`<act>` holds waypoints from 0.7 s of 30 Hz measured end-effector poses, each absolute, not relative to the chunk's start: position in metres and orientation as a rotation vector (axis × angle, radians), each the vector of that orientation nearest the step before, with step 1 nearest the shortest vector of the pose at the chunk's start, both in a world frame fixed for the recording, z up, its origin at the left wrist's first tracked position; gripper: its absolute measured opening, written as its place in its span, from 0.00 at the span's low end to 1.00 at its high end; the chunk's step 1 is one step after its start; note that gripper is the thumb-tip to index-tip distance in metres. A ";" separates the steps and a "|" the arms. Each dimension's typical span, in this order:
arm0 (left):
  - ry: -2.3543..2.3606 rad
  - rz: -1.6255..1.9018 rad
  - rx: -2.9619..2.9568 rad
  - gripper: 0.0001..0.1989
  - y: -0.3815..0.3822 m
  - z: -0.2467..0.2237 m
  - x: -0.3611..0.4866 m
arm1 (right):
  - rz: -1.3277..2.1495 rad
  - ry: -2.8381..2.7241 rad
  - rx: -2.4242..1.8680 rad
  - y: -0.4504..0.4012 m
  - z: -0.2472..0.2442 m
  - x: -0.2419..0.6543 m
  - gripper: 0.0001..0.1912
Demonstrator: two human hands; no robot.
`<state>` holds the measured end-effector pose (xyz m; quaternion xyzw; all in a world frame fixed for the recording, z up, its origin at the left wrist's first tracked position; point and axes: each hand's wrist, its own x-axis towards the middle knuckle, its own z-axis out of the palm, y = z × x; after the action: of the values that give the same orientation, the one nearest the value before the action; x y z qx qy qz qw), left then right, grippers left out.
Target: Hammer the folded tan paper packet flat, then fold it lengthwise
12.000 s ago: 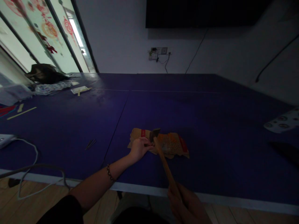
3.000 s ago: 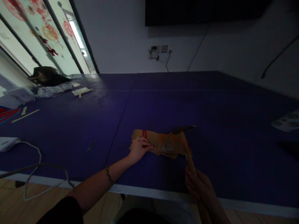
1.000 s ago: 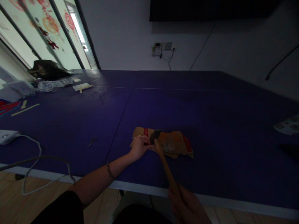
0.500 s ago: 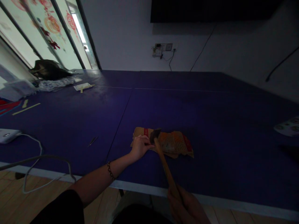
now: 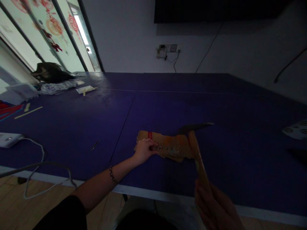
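Observation:
On the blue tabletop lies a flattened, creased piece of brown cardboard point(image 5: 171, 146) with red and orange print and ragged ends. My left hand point(image 5: 144, 150) rests on its left part, thumb and fingers pinched together; what is between the fingertips is too small and dark to make out. My right hand point(image 5: 213, 204) is wrapped round the wooden handle of a hammer point(image 5: 200, 159). The hammer's dark head, with a long pointed end, is raised and tilted beyond the cardboard's right end, apart from my left hand. Its handle hides the cardboard's right edge.
Left of the cardboard lie thin metal tweezers point(image 5: 95, 145). A white device point(image 5: 10, 139) with a cable point(image 5: 39, 150) sits at the left edge. Farther back are yellow strips point(image 5: 28, 112), a small white tray point(image 5: 85, 89) and a black bag point(image 5: 51, 72). A power strip point(image 5: 296, 130) is far right.
My right hand has lifted the hammer off the spot beside my left fingertips and swung it to the right. My left hand and the cardboard stay about where they were.

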<state>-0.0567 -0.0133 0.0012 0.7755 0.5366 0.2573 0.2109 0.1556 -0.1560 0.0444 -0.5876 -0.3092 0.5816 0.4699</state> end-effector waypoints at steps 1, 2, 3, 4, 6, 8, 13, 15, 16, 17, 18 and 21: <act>1.511 0.704 2.160 0.14 -0.014 0.002 -0.056 | 1.408 -0.738 -1.425 -0.149 0.041 0.159 0.19; 1.527 0.701 2.160 0.14 -0.015 0.003 -0.055 | 1.407 -0.731 -1.406 -0.141 0.038 0.162 0.18; 1.536 0.705 2.158 0.14 -0.016 0.003 -0.055 | 1.400 -0.732 -1.382 -0.133 0.034 0.165 0.18; 1.539 0.716 2.153 0.14 -0.017 0.004 -0.054 | 1.407 -0.752 -1.352 -0.126 0.030 0.168 0.17; 1.535 0.752 2.136 0.13 -0.017 0.003 -0.054 | 1.423 -0.790 -1.314 -0.115 0.021 0.174 0.18; 1.525 0.792 2.108 0.12 -0.017 0.002 -0.054 | 1.412 -0.790 -1.317 -0.108 0.010 0.178 0.20; 1.494 0.933 1.980 0.11 -0.017 -0.001 -0.054 | 1.435 -0.773 -1.292 -0.107 -0.007 0.181 0.21; 1.465 0.974 1.941 0.12 -0.017 -0.001 -0.054 | 1.444 -0.784 -1.272 -0.108 -0.007 0.180 0.20; 1.457 0.985 1.926 0.12 -0.017 -0.001 -0.054 | 1.448 -0.789 -1.258 -0.109 -0.007 0.180 0.19; 1.457 0.991 1.915 0.14 -0.017 -0.001 -0.054 | 1.450 -0.790 -1.244 -0.110 -0.006 0.179 0.19; 1.463 0.994 1.906 0.15 -0.017 -0.001 -0.054 | 1.457 -0.791 -1.234 -0.110 -0.005 0.179 0.19; 1.461 1.002 1.891 0.18 -0.017 -0.001 -0.055 | 1.475 -0.789 -1.215 -0.110 -0.005 0.179 0.19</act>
<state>-0.0552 -0.0170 -0.0007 0.7023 0.5427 0.3721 0.2718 0.1791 -0.1105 -0.0050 -0.5049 -0.3280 0.6129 0.5117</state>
